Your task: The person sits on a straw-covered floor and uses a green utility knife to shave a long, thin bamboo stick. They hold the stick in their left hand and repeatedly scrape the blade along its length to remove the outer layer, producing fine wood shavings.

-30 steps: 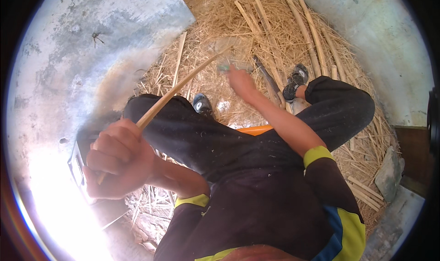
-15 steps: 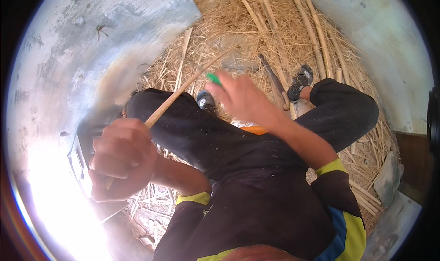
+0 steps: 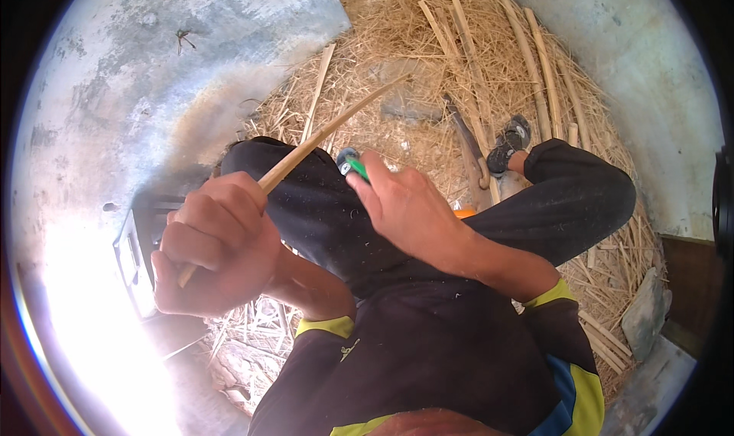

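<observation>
Right hand [image 3: 409, 206] drawn back nearer, gripping green tool [image 3: 353, 166]; left hand [image 3: 214, 245] still clenching bamboo stick [image 3: 329, 130]

Harsh sunlit glare lower left (blown white), fisheye-bent dark rim.

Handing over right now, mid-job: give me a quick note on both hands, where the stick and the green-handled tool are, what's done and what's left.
Left hand: fist closed round the lower end of a long pale stick, which slants up and away over the left knee.
Right hand: gripping a green-handled tool, held near the stick's middle; I cannot tell whether they touch.
Around: straw litter with more canes, and a hatchet-like tool lying beyond the knees.
Done: stick and tool both in hand.
Left: any work on the stick; no cut is visible yet.
</observation>
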The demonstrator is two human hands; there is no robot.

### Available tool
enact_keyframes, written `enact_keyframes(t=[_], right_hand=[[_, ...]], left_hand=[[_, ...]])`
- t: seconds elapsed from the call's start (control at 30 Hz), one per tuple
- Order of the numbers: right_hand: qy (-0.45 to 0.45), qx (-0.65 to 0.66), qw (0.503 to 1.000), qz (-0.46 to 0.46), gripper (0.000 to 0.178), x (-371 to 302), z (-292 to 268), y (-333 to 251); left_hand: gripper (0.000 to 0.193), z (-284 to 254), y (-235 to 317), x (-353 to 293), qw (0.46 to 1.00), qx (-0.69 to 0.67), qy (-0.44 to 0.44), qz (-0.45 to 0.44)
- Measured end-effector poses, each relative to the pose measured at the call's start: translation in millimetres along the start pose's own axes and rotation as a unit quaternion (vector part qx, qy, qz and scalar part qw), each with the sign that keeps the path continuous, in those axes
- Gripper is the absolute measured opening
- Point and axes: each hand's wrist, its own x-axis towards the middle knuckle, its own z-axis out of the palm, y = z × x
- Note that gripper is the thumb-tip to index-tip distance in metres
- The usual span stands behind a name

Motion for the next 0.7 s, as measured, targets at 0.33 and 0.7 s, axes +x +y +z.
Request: enact_keyframes(t=[0.33,0.7], right_hand=[[0.032,0.000,0.999,-0.021,0.019,-2.0,6.4,-6.6],[0.043,0.013,0.999,-0.002,0.020,4.7,8.4,0.2]], left_hand=[[0.037,3.0,0.1,-2.8,0.999,-0.002,0.032,-0.017],[0.038,19.4,-3.6,-3.9,0.998,0.007,0.058,-0.020]])
